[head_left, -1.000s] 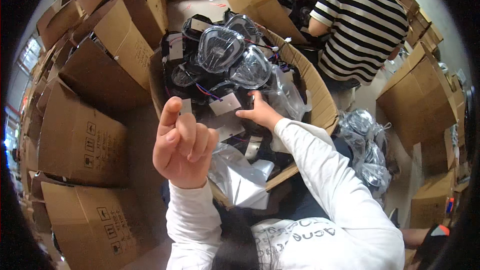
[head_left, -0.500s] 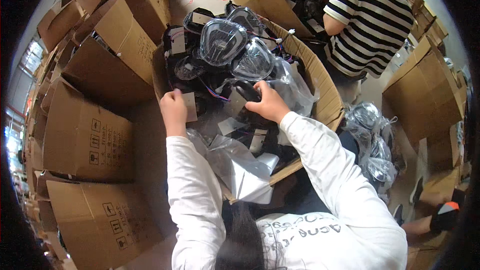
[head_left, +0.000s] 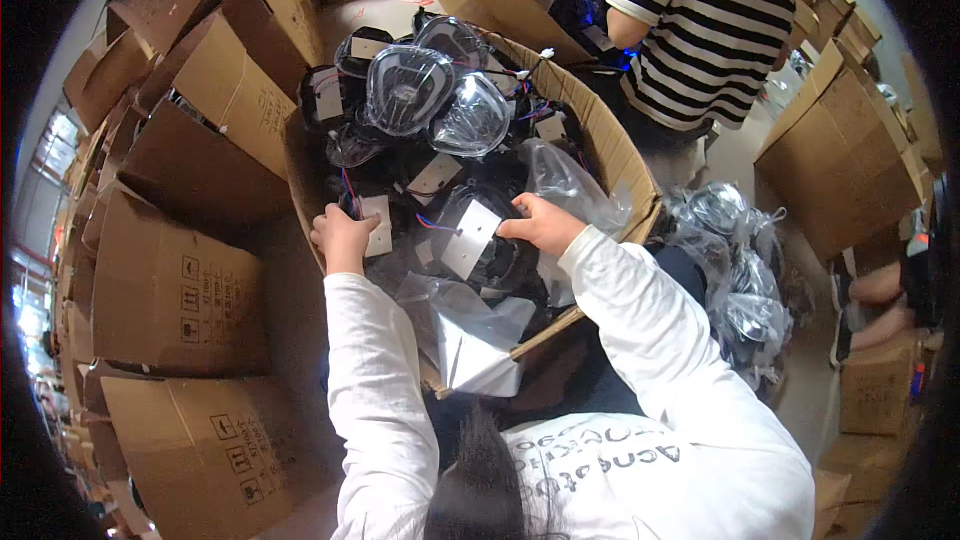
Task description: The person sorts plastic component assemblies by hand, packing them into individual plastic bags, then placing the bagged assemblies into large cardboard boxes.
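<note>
Left of right-hand fingers | white-plated black unit | edge gripped

Rounded units look glossy plstc, carton matt cardbd, bag shiny plstc, sleeve matt cloth.

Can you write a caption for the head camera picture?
Left hand and right hand reach into a cardboard box of clear-fronted parts.

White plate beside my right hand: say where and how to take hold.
Probably pinch the white plate by its right edge, coming from the right: it looks thin and flat, that edge lies beside your right hand, and red and blue wires run to its left side.
</note>
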`<action>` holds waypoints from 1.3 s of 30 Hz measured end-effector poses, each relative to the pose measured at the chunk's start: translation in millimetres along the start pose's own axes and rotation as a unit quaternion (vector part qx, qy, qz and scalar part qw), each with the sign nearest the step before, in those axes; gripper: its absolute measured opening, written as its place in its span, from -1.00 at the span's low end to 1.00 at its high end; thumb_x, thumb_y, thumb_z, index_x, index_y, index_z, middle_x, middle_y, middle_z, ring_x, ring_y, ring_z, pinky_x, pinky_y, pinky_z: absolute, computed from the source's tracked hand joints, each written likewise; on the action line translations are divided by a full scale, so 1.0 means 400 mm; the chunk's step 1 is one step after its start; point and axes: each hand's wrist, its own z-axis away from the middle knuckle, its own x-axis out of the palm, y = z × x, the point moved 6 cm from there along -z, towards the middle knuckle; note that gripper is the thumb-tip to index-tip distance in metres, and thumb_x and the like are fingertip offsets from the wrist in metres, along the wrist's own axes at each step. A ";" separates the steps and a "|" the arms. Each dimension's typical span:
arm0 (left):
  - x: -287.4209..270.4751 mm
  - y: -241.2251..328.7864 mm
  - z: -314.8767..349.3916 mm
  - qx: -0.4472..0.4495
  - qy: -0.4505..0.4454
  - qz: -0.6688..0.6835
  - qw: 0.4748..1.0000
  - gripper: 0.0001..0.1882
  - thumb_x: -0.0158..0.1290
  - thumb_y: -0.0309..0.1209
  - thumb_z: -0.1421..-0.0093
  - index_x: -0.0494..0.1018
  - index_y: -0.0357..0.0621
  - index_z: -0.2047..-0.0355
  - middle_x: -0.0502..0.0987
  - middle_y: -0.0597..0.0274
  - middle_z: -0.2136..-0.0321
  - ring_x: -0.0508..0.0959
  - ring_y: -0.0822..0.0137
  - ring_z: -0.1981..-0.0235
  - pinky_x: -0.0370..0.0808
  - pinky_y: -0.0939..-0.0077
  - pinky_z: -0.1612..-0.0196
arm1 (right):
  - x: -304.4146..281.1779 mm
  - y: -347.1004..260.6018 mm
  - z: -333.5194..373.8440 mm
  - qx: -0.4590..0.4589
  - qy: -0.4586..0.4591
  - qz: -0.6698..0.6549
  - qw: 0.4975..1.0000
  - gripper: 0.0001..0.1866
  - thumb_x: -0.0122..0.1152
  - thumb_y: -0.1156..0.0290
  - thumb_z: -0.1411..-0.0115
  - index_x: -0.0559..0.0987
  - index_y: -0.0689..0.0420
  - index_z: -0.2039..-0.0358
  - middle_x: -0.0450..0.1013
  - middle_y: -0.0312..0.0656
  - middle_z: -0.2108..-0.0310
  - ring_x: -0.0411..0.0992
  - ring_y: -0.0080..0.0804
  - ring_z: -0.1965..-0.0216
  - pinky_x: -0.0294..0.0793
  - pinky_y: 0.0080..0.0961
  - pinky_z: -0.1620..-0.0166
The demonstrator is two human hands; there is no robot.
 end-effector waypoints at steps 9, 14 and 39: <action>-0.125 0.156 0.175 0.158 0.158 0.145 0.964 -0.60 0.28 -0.22 -0.20 0.41 -0.14 0.09 0.61 -0.04 0.25 0.57 -0.14 0.15 0.47 0.03 0.10 | -0.015 0.073 -0.040 0.014 0.015 -0.040 0.999 0.00 0.46 0.00 -0.07 0.29 0.56 -0.25 0.39 0.31 -0.18 0.44 -0.04 -0.17 0.38 -0.37 -0.23; -0.229 0.333 0.393 0.499 0.345 0.057 0.793 -0.49 0.35 -0.24 -0.09 0.46 -0.06 -0.01 0.62 0.22 0.09 0.58 0.15 0.18 0.46 0.24 0.11 | 0.023 -0.013 -0.012 0.044 -0.004 -0.168 0.985 -0.18 0.47 0.12 -0.12 0.38 0.51 -0.17 0.47 0.14 -0.08 0.46 -0.21 -0.10 0.45 -0.42 -0.14; -0.013 0.200 0.298 0.065 -0.425 0.735 0.524 -0.28 0.03 0.01 -0.38 0.26 -0.29 -0.34 0.48 -0.06 -0.21 0.56 0.07 -0.15 0.51 0.16 -0.22 | -0.008 -0.171 0.102 -0.094 -0.183 -0.482 0.852 -0.48 0.04 0.09 -0.47 0.42 0.28 -0.19 0.56 -0.09 -0.04 0.58 -0.38 -0.04 0.61 -0.39 -0.08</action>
